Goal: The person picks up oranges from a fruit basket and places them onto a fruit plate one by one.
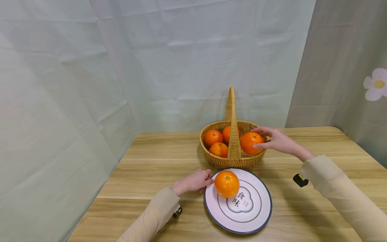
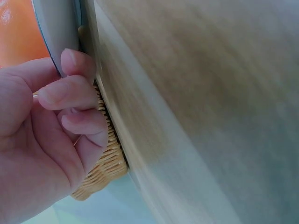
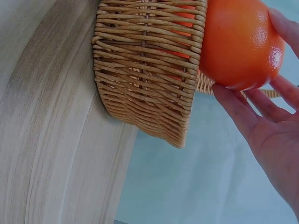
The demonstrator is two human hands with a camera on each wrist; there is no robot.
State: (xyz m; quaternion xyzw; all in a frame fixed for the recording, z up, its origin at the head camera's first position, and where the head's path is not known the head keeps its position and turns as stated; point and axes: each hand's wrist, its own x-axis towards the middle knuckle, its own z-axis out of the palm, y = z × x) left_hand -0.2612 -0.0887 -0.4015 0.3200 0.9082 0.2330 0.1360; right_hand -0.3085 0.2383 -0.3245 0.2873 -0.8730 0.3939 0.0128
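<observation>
My right hand (image 1: 276,140) grips an orange (image 1: 248,144) at the right side of the wicker basket (image 1: 219,163), thumb and fingers spread around the fruit. In the right wrist view that orange (image 3: 240,44) sits at the basket's rim, partly above it. Further down the table, my left hand (image 1: 193,181) holds the left rim of a white plate (image 1: 257,215) with a dark blue edge. The left wrist view shows the thumb on the plate's edge and the other fingers curled below. A second orange (image 1: 226,184) lies on the plate, close to the left thumb.
Inside the basket, left of and behind its tall handle (image 1: 232,117), are three more oranges (image 1: 213,137). The basket stands behind the plate on a wooden table (image 1: 151,158). Pale curtains (image 1: 193,67) hang behind and to the left.
</observation>
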